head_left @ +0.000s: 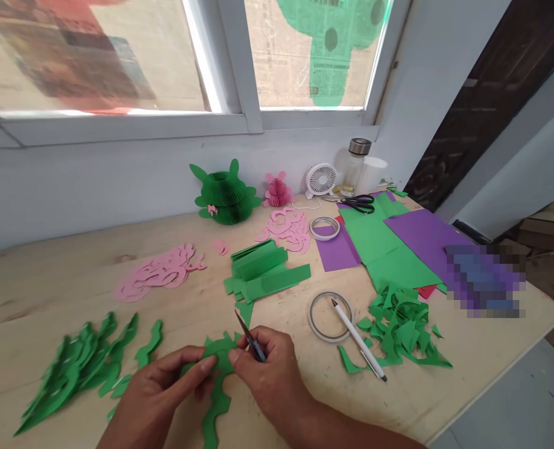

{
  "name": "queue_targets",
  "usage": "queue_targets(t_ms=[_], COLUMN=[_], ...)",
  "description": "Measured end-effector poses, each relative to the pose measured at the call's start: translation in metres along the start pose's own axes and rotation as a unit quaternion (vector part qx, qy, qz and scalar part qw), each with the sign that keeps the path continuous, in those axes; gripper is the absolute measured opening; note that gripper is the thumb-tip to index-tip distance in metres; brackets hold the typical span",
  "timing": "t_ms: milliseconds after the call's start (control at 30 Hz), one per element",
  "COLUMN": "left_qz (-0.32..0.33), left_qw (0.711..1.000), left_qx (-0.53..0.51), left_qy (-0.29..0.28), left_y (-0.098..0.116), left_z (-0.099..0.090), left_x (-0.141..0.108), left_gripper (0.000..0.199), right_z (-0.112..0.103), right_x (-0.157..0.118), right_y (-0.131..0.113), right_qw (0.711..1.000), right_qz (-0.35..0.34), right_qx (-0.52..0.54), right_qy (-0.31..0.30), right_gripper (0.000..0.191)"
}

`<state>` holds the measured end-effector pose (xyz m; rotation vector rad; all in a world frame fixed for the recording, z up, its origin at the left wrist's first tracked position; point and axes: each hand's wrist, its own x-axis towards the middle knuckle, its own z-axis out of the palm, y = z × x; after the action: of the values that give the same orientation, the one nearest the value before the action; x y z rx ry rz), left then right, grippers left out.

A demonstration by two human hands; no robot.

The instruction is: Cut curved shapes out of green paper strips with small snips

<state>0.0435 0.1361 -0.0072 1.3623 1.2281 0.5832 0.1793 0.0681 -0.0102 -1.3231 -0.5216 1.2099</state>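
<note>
Near the front of the table, my left hand pinches a wavy-edged green paper cut-out between thumb and fingers. Its lower strip hangs down toward me. My right hand is closed round a pair of scissors, their dark pointed blades aimed up and to the left, the handles hidden in the palm. The right thumb and fingertips also touch the paper's right edge. Left of my hands lies a pile of wavy green paper strips. Folded green paper strips rest just beyond them.
Green scraps, a white pen and a tape roll lie right. Pink cut-outs, a second tape roll, green sheets and black scissors are farther back. A green honeycomb paper ornament, fan and glass bottle stand by the wall.
</note>
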Motion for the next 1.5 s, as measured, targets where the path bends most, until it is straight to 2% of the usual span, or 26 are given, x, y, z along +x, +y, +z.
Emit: queue_targets(t_ms=[167, 333, 467, 633, 933, 1133, 1333, 1500], left_qz=[-0.001, 0.007, -0.005, -0.009, -0.003, -0.008, -0.024, -0.004], left_qw=[0.999, 0.999, 0.998, 0.997, 0.997, 0.993, 0.975, 0.960], left_qx=[-0.013, -0.036, -0.051, -0.056, -0.061, -0.077, -0.217, -0.279], left_qy=[-0.046, -0.016, -0.025, -0.055, -0.052, -0.086, -0.046, -0.012], left_y=[-0.002, 0.006, 0.011, 0.013, 0.012, 0.003, 0.004, 0.010], left_z=[0.001, 0.010, 0.013, 0.010, 0.004, 0.002, 0.008, 0.017], left_x=[0.000, -0.008, -0.012, -0.013, -0.011, -0.002, -0.004, -0.008], left_gripper=[0.034, 0.032, 0.030, 0.031, 0.035, 0.035, 0.033, 0.033], right_z=[-0.001, -0.001, -0.003, -0.004, -0.006, -0.008, -0.008, -0.011], right_x=[0.003, 0.006, 0.008, 0.011, 0.012, 0.012, 0.010, 0.007], right_y=[0.001, 0.003, 0.005, 0.010, 0.004, 0.002, -0.001, 0.002], right_qw=[1.000, 0.999, 0.998, 0.996, 0.995, 0.997, 0.991, 0.990], right_qz=[-0.020, -0.040, -0.059, -0.081, -0.092, -0.065, -0.029, -0.017], right_qx=[-0.007, -0.004, -0.003, -0.033, -0.011, 0.025, 0.129, 0.137], right_qy=[0.003, 0.005, -0.014, -0.007, 0.020, 0.038, 0.036, 0.010], right_gripper=[0.012, 0.016, 0.012, 0.013, 0.015, 0.019, 0.026, 0.036])
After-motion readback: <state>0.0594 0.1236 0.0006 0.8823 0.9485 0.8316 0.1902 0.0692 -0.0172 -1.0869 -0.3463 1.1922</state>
